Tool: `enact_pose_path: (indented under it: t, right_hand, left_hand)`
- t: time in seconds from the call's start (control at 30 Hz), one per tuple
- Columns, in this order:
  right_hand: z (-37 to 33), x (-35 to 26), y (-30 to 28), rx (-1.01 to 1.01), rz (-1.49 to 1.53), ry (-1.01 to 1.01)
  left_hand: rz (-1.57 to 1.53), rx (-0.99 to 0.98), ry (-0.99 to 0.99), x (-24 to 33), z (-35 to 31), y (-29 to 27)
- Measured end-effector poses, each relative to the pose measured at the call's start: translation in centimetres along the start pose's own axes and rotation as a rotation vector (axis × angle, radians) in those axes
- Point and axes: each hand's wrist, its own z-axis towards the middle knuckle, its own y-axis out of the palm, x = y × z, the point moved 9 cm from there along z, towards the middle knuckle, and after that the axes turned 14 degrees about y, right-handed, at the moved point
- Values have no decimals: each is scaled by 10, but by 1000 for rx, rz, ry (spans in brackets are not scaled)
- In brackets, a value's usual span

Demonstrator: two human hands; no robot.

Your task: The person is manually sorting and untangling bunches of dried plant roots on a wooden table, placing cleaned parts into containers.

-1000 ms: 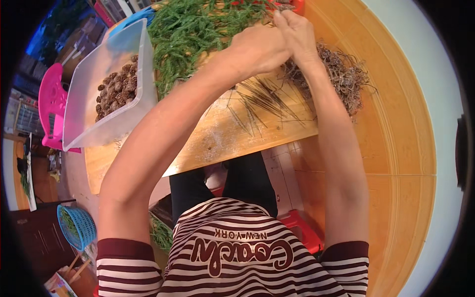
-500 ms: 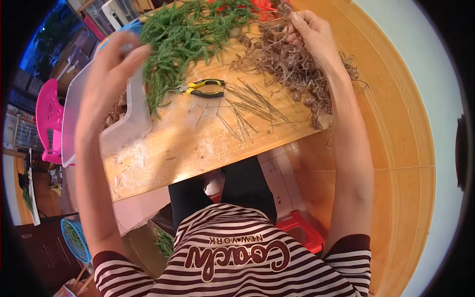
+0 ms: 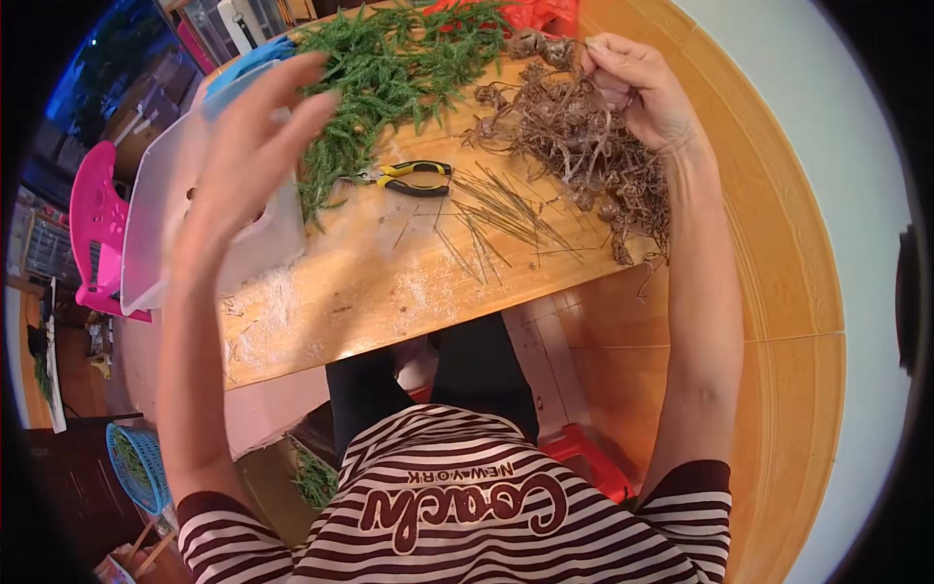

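Observation:
My right hand [image 3: 637,92] is closed in a pinch on a brown, dried-looking plant stem at the far right of the table. A crinkled brown clump [image 3: 545,47] hangs at its fingertips, beside a tangled heap of similar brown stems [image 3: 574,146]. My left hand [image 3: 258,146] is smeared by motion, with thumb and fingers spread and nothing seen in them. It hovers over a translucent white bin [image 3: 282,238], whose contents it mostly hides. Next to it lies a pile of feathery green sprigs [image 3: 389,73].
Pliers [image 3: 418,178] with yellow and black handles lie mid-table, by a scatter of thin sticks [image 3: 506,209]. A blue item [image 3: 248,70] rests near the bin, and a red plastic bag [image 3: 550,15] at the far edge. A pink chair [image 3: 97,224] stands left.
My left hand has risen a little and shifted right, its fingers spreading wider. My right hand keeps its pinch on the brown stem and has shifted slightly right. The view has moved slightly.

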Motion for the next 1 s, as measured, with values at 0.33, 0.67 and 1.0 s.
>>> enact_pose_path:
  t: [0.33,0.67,1.0]
  right_hand:
    - [2,6,25,100,-248,158]
    - [12,11,8,534,-748,-91]
    - [15,11,6,715,-909,-91]
  left_hand:
    - [-479,-162,388,81,81,119]
    - [-956,-149,-134,53,67,162]
    - [-1100,-221,-355,58,36,191]
